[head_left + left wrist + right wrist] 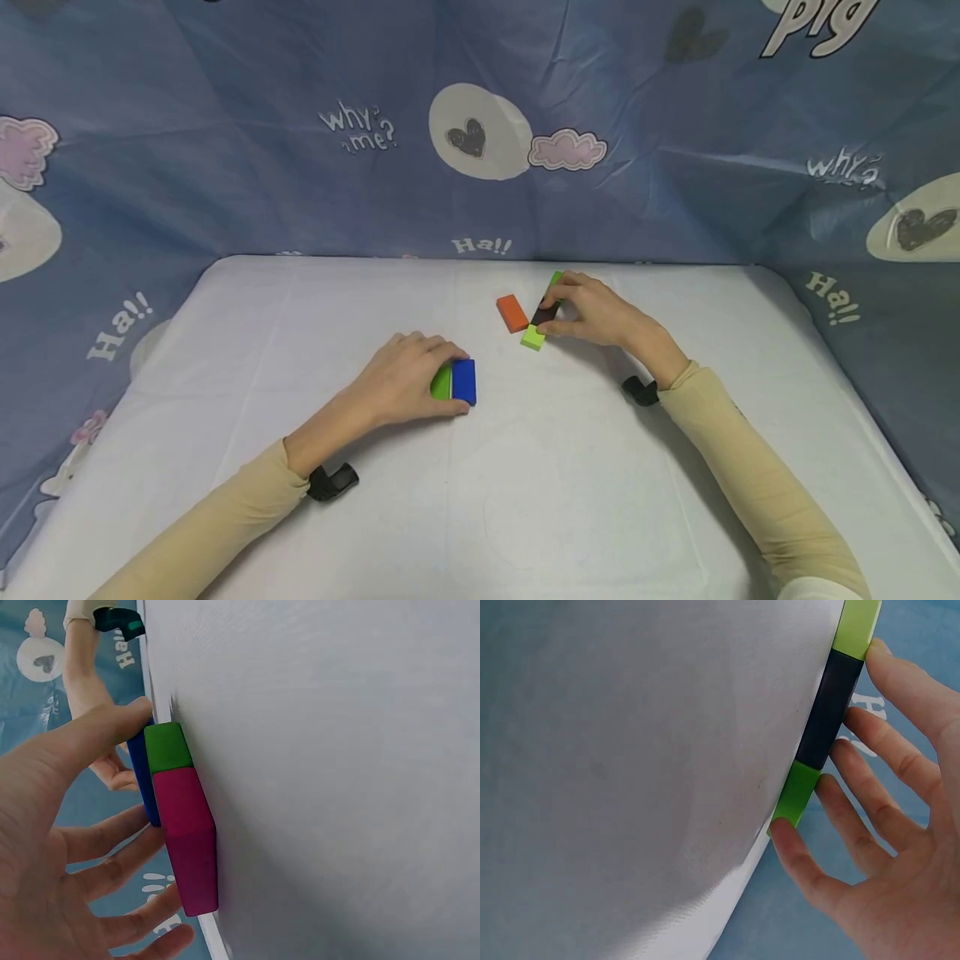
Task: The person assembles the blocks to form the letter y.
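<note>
Left hand [401, 379] pinching blue rectangular block [465, 382] at its 3 o'clock, medium-green block [441, 383] right up beside the blue; in left wrist view, magenta rectangular block [189, 840] adjoins that green at about 6 o'clock. Right hand [592, 310], toward 2 o'clock from the left, gripping black rectangular block [545, 314]; lime block [533, 337] touches its 7 o'clock end, bright-green block [796, 791] its 1 o'clock end. Orange rectangular block [512, 313] just beside black, 9 o'clock, on white table [562, 483]. Printed blue curtain [300, 192] at 12 o'clock

White table [555, 500], centre to 6 o'clock. Blue sheet [285, 200] spans 9 through 3; pink cloud print [567, 150] at 1.
</note>
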Available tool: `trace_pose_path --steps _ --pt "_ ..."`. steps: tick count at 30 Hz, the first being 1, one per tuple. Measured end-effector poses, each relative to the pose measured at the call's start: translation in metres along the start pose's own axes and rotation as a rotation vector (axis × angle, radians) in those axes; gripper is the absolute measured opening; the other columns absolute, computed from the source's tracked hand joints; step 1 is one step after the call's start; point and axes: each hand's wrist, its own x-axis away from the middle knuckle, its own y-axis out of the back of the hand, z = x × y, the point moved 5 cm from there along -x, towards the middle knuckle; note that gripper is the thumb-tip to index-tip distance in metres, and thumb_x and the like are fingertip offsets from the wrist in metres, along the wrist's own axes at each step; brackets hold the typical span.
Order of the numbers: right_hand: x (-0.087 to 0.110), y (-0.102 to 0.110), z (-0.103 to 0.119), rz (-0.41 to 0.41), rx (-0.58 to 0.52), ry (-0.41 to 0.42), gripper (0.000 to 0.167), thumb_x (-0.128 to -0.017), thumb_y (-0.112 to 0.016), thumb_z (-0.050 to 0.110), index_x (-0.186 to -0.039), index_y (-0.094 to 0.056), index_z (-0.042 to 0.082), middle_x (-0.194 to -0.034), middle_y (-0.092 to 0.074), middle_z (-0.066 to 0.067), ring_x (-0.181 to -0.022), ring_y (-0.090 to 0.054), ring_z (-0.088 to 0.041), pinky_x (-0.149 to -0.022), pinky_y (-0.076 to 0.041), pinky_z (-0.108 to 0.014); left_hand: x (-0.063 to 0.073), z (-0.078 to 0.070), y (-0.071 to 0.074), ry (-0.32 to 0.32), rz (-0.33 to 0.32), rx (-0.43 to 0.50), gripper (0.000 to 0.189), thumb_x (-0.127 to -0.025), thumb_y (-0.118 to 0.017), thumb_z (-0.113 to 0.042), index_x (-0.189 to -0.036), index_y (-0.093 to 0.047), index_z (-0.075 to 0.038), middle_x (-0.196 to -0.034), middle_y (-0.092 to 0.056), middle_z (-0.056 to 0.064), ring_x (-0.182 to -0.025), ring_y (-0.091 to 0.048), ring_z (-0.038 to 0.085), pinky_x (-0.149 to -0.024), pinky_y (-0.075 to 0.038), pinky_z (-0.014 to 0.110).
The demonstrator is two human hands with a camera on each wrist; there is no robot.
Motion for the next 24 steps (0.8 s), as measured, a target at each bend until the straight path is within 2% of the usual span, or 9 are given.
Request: trace_pose_path --steps 5,12,17,24 --pt "0.001 0.000 0.000 -0.005 0.000 0.001 0.042 -0.093 -0.085 0.040 -0.122 -0.077 0.011 -0.122 -0.068 -0.008 -0.119 -0.065 -0.030 -0.109 -0.054 -0.052 -0.006 0.005 0.003 0.015 -0.008 0.018 0.072 -0.085 -0.083 -0.063 -0.140 -0.071 -0.018 -0.133 -0.076 0.008 -0.101 -0.067 0.026 -0.089 -0.058 0.046" --pt "0.000 -0.002 0.001 -0.003 -0.016 0.005 0.041 -0.092 -0.086 0.039 -0.120 -0.077 0.011 -0.120 -0.067 -0.008 -0.116 -0.065 -0.029 -0.107 -0.054 -0.051 -0.010 0.011 0.004 0.047 -0.028 0.029 0.071 -0.086 -0.083 -0.062 -0.140 -0.070 -0.017 -0.135 -0.076 0.009 -0.113 -0.071 0.032 -0.097 -0.059 0.051" --pt "-0.001 -0.003 0.001 -0.005 -0.014 0.006 0.041 -0.092 -0.087 0.039 -0.120 -0.077 0.010 -0.120 -0.068 -0.008 -0.117 -0.065 -0.029 -0.108 -0.054 -0.051 -0.012 0.014 0.005 0.060 -0.058 0.024 0.072 -0.085 -0.084 -0.061 -0.140 -0.071 -0.016 -0.135 -0.076 0.010 -0.115 -0.072 0.033 -0.098 -0.059 0.051" --pt "0.000 -0.002 -0.001 -0.006 0.000 0.001 0.042 -0.092 -0.086 0.040 -0.121 -0.077 0.010 -0.121 -0.068 -0.008 -0.118 -0.065 -0.030 -0.108 -0.054 -0.053 -0.021 0.016 0.013 0.061 -0.110 -0.004 0.072 -0.084 -0.086 -0.059 -0.139 -0.071 -0.014 -0.124 -0.079 0.009 -0.102 -0.073 0.031 -0.089 -0.059 0.047"
